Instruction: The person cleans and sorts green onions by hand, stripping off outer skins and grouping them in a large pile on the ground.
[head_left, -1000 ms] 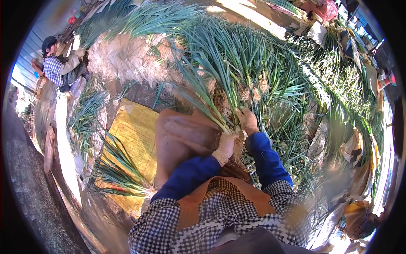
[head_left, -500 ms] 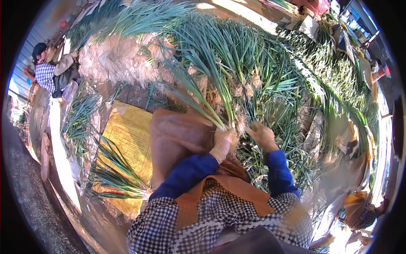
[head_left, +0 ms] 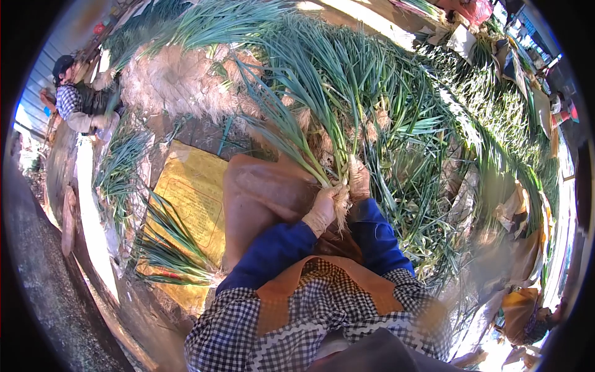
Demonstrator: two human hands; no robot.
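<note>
My left hand (head_left: 321, 209) is closed round the white lower stems of a small bunch of green onions (head_left: 333, 162). Pale stringy roots hang from the bunch below my fingers, and its long leaves fan up and away from me. Against the right side of the same stems, my right hand (head_left: 359, 181) has its fingers curled in, gripping at the bunch; the fingertips are partly hidden. Both hands are close together above my lap, which a brown apron (head_left: 266, 189) covers.
A yellow sack (head_left: 189, 192) lies to my left, with another green onion bunch (head_left: 176, 251) on it. Ahead is a big heap of green onions (head_left: 347, 68) beside a pile of pale roots (head_left: 173, 84). Loose leaves litter the right. A co-worker (head_left: 74, 99) sits far left.
My right hand has come in from the right and now touches the bunch's stems. My left hand keeps its hold, nearly in place. The co-worker's arm at far left has moved.
</note>
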